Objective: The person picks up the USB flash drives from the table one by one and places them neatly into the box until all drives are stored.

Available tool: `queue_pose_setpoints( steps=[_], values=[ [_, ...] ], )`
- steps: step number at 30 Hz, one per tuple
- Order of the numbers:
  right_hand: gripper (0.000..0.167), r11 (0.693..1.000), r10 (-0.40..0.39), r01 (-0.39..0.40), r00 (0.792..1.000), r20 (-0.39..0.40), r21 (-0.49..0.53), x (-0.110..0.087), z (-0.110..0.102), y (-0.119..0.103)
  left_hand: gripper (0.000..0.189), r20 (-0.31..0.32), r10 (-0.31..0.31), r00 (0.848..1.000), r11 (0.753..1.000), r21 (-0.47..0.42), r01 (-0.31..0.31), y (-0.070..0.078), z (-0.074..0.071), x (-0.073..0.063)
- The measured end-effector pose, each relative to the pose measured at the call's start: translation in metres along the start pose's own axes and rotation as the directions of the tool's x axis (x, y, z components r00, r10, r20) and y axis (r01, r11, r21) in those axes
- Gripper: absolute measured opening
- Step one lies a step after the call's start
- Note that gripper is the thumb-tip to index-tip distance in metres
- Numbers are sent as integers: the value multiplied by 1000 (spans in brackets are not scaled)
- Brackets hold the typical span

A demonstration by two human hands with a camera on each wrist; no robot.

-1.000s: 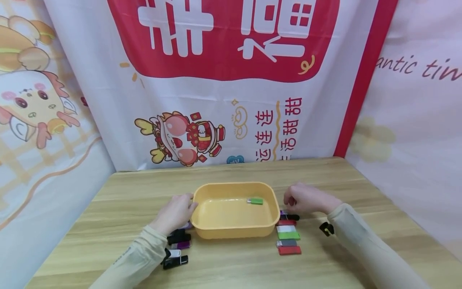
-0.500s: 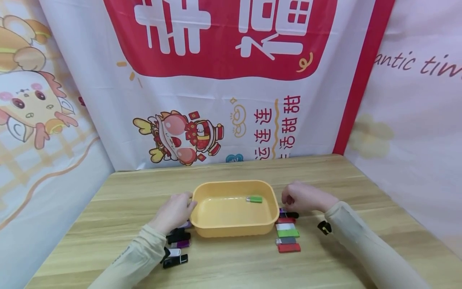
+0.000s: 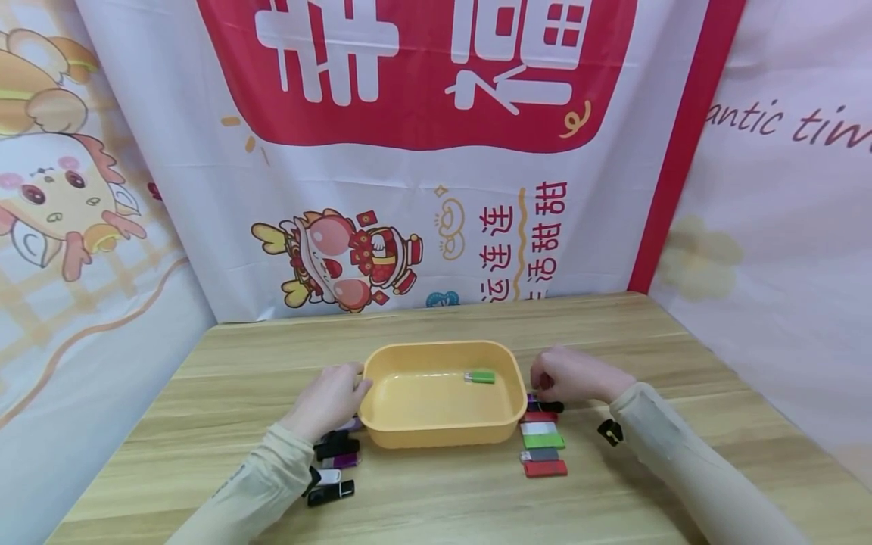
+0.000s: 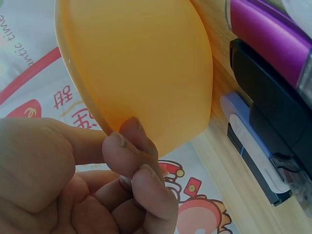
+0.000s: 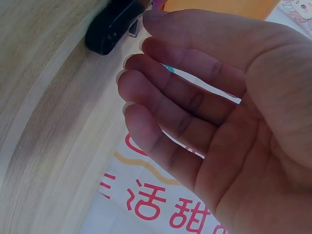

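Head view: catalogued at lower centre, one yellow tub (image 3: 436, 437), set upright on a wooden table (image 3: 443, 503), presumably placed midway for equal reach from either side. Inside, toward right of tub floor: one green drive (image 3: 483, 377), laid flat, metal plug pointing left. Left hand (image 3: 331, 399), left of centre: pinched tub's left rim between thumb and fingers, as shown also in left wrist view; probably gripped so for steadying against sliding. Right hand (image 3: 572, 376), right of centre: held well apart from left hand, fingers curled, thumb tip just beside a purple drive (image 3: 531, 397) at top of right column; whether pinched or merely neared, could not tell. Right column, beside tub's right wall, listed downward after purple: black drive (image 3: 547, 407), upper red drive (image 3: 541, 417), right white drive (image 3: 538, 429), lime drive (image 3: 544, 440), grey drive (image 3: 543, 455), lower red drive (image 3: 546, 468); laid crosswise, apparently for easy separate access. Left column, lower left of centre, partly hidden by hand and sleeve: lilac drive (image 4: 237, 108), upper black drive (image 3: 337, 446), violet drive (image 3: 344, 460), left white drive (image 3: 330, 477), lower black drive (image 3: 331, 493); likely set near tub for short reach. Upper frame: printed cloth (image 3: 422, 174), hung behind table, seemingly for a screen.
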State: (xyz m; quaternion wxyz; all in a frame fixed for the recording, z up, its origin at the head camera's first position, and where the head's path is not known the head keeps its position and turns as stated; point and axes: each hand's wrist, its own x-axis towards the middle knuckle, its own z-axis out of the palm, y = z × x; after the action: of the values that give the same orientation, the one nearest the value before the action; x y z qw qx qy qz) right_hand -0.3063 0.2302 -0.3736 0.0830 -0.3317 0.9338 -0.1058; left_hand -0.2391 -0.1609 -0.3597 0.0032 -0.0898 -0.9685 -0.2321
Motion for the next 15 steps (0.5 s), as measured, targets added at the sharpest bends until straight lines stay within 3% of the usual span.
queue_pose_setpoints(
  steps=[15],
  values=[
    [12, 1000, 22, -22, 999, 24, 16, 0, 1, 2, 33, 12, -7, 1000, 1000, -20, 8, -1, 1, 1]
  ],
)
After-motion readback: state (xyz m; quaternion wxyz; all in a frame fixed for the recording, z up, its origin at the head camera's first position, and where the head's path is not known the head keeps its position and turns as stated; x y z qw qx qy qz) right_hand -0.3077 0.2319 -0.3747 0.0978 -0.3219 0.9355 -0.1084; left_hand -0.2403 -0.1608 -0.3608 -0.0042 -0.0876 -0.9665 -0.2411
